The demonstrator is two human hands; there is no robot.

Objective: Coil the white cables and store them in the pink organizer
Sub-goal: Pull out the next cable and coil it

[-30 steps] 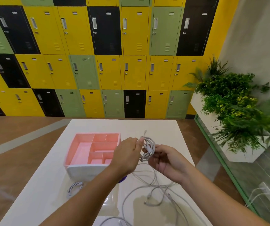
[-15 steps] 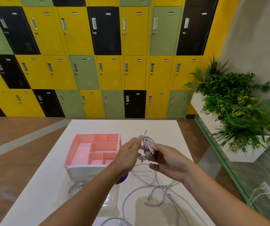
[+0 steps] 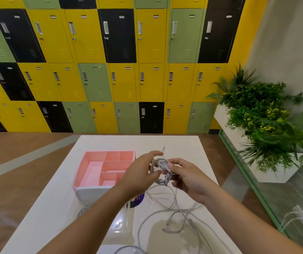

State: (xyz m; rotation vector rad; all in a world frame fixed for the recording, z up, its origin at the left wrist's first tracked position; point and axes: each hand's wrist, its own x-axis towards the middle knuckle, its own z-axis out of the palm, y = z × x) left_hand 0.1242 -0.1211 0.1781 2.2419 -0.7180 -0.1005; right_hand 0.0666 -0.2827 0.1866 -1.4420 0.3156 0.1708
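Above the white table point(image 3: 55, 198), both hands hold a small coil of white cable point(image 3: 162, 171). My right hand point(image 3: 189, 177) pinches the coil from the right. My left hand point(image 3: 139, 174) grips its left side, thumb under it and fingers arched over the top. A thin cable end sticks up behind the coil. The pink organizer point(image 3: 92, 169), split into several compartments, stands just left of my left hand. Loose white cables point(image 3: 172, 217) lie tangled on the table below the hands. Another coiled cable point(image 3: 83, 210) lies in front of the organizer.
A purple round item point(image 3: 138, 200) peeks out under my left forearm. A clear plastic piece point(image 3: 121, 224) lies on the table near me. Lockers fill the far wall. A white planter point(image 3: 268, 136) with green plants stands to the right, beside a glass railing.
The coil has turned in my hands and looks more compact. My left hand's fingers have lifted and arched over its top. My right hand keeps its pinch.
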